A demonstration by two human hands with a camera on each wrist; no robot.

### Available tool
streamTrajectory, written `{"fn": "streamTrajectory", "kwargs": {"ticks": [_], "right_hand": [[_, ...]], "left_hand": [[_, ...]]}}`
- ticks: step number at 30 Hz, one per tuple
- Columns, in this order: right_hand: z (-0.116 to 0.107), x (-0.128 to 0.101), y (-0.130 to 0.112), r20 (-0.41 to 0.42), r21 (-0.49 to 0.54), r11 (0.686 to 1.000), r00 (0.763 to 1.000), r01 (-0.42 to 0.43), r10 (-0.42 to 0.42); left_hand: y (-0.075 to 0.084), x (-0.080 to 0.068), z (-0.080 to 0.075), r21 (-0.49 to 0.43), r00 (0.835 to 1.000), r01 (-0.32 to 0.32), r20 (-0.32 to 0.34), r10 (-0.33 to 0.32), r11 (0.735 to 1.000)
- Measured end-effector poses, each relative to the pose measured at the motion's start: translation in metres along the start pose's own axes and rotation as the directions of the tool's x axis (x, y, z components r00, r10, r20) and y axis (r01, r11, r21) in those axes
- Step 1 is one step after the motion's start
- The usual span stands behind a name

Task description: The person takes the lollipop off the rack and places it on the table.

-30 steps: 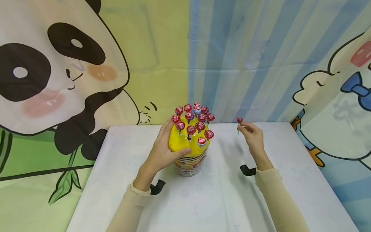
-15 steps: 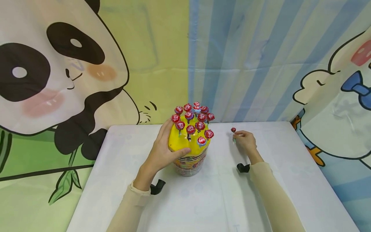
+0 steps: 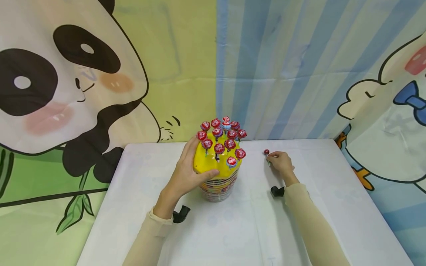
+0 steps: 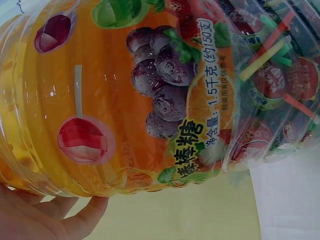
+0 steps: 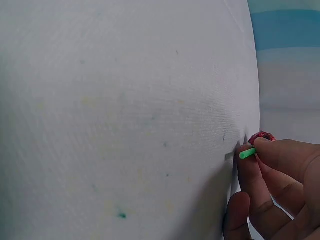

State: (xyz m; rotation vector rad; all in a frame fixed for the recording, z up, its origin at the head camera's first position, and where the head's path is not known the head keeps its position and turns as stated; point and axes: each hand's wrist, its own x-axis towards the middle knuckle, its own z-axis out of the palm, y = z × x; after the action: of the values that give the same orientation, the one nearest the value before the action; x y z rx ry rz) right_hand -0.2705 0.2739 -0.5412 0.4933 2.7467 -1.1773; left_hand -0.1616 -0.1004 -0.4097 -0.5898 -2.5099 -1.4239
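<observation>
One red lollipop (image 3: 266, 152) is pinched by its green stick in the right hand (image 3: 280, 163), low on the white table (image 3: 253, 221). The left hand (image 3: 186, 173) grips the yellow-topped lollipop tub (image 3: 217, 177) just beside it.

White table (image 3: 139, 207), cartoon panda backdrop (image 3: 66, 81)

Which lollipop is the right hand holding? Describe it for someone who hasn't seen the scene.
On the white table, look right of the yellow-domed lollipop tub. The red-wrapped lollipop with a green stick is pinched by the right hand, low over the table, the only one apart from the tub.
</observation>
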Motion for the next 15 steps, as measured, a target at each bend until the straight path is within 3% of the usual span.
{"fn": "streamTrajectory", "kwargs": {"ticks": [8,15], "right_hand": [[-0.002,-0.002,0.000,0.000,0.010,1.000,1.000,0.005,-0.005],[-0.009,-0.014,-0.002,-0.047,0.025,0.997,0.996,0.071,-0.070]], "left_hand": [[0.000,0.000,0.001,-0.003,1.000,-0.009,-0.005,0.009,1.000],[0.000,0.001,0.001,-0.012,1.000,-0.011,-0.003,0.011,1.000]]}}
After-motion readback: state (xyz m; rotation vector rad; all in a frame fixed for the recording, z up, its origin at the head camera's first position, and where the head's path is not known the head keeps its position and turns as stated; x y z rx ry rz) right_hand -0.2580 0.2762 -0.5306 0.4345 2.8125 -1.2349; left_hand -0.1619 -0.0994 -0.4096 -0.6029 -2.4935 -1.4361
